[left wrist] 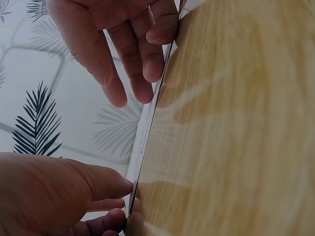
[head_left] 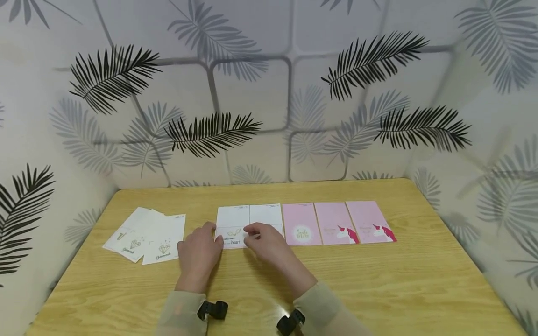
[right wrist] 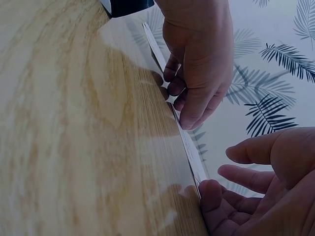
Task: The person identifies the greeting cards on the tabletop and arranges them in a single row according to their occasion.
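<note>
In the head view a white card [head_left: 232,214] with gold wings and the word "heart" lies flat in a row. My left hand [head_left: 200,249] is at its left side, thumb and fingers touching the edge near the lower corner. Over the join with a second white card [head_left: 265,213], my right hand [head_left: 266,242] reaches in with loosely bent fingers and covers part of both. The wrist views show my left hand [left wrist: 54,194] and my right hand [right wrist: 275,182] beside the thin card edge [right wrist: 189,152], seen nearly side-on.
Rightward the row continues with a pink card [head_left: 300,224] bearing a pale round print and two pink unicorn cards [head_left: 332,219]. Several white diamond-print cards [head_left: 164,238] lie overlapping on the left of the wooden table [head_left: 378,289]. Leaf-patterned walls [head_left: 269,93] stand behind and beside it.
</note>
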A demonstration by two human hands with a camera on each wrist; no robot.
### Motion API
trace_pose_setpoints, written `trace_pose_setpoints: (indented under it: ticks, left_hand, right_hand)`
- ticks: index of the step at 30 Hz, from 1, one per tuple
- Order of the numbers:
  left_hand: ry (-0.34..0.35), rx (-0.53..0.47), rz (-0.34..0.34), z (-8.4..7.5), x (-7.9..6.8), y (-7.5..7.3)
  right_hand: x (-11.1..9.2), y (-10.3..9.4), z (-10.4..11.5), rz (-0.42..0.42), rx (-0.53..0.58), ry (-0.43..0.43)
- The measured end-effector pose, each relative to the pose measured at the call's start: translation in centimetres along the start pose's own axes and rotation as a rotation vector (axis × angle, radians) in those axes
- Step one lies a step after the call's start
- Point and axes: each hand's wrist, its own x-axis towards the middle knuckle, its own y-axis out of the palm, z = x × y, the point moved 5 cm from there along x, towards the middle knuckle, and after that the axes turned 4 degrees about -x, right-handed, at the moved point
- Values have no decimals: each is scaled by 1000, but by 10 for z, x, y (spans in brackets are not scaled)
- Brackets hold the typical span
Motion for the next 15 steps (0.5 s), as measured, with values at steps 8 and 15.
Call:
trace_pose_setpoints:
  ticks: [8,15]
  left_hand:
    - [-1,-10,-2,0,2,0]
    - [-11,-20,-1,1,2,1]
  right_hand:
    - [2,0,0,-17,-5,2]
    - [2,0,1,-24,-9,1]
